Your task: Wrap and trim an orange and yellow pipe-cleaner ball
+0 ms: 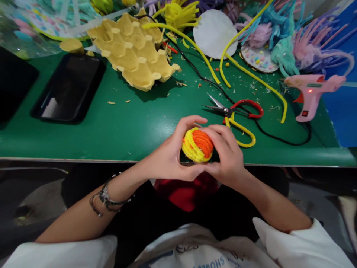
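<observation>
Cupping a fuzzy yellow-and-orange ball [197, 146] just below the centre of the frame, the left hand [170, 156] and right hand [230, 158] are curled about it from either side, at the near edge of the green table [131, 130]. Left hand: fingers arched over the ball's far side, index finger raised clear, thumb extended below. Right hand: bent fingers resting on the orange part, thumb tip close to the left thumb.

Scissors [225, 110] with one red and one yellow handle lie right of centre, blades parted, near the right hand. A pink glue gun [314, 87], red light lit, is noted at the right. Upper left of centre: a yellow egg carton [136, 52]. Left of frame: a dark phone [71, 87], flat. Upper right of centre: a white disc [214, 33].
</observation>
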{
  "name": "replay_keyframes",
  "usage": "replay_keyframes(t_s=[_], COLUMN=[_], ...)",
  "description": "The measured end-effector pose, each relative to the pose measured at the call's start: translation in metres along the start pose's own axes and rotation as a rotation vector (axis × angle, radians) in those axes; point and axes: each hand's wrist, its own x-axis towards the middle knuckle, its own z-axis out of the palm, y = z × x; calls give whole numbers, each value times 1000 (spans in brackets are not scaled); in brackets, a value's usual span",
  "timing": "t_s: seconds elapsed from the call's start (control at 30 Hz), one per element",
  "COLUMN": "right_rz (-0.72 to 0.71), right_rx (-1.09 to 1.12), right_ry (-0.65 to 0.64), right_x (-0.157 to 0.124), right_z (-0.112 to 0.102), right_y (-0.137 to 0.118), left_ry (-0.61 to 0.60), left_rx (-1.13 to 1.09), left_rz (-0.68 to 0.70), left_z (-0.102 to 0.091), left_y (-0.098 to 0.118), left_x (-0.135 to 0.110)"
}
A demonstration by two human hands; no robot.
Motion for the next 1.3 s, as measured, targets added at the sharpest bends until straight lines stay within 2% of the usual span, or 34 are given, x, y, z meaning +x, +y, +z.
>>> replay_keyframes(t_s=[0.1,0.13,0.2,0.27,0.3,0.37,0.57,0.93,1.3], right_rz=[35,34,32,53,73,106,147,190,225], right_rx=[22,46,95,99,82,40,-1,25,33], right_ry=[-3,5,24,39,45,56,65,26,8], right_x=[1,2,2,1,1,0,2,3,2], right_z=[-3,-4,-5,-6,-6,-5,-6,-6,-6], right_y=[4,5,8,9,10,10,10,8,7], left_ry=[29,82,261,454,520,579,565,538,546], left_rx=[-44,-79,-150,-196,-207,-228,-267,-308,-251], left_rz=[39,66,84,35,-5,-71,-160,-116,-122], left_z=[2,2,2,0,-1,-3,-3,-4,-2], left_y=[-4,-6,-12,-16,-17,-16,-7,-8,-8], left_x=[0,1,3,6,6,8,9,8,9])
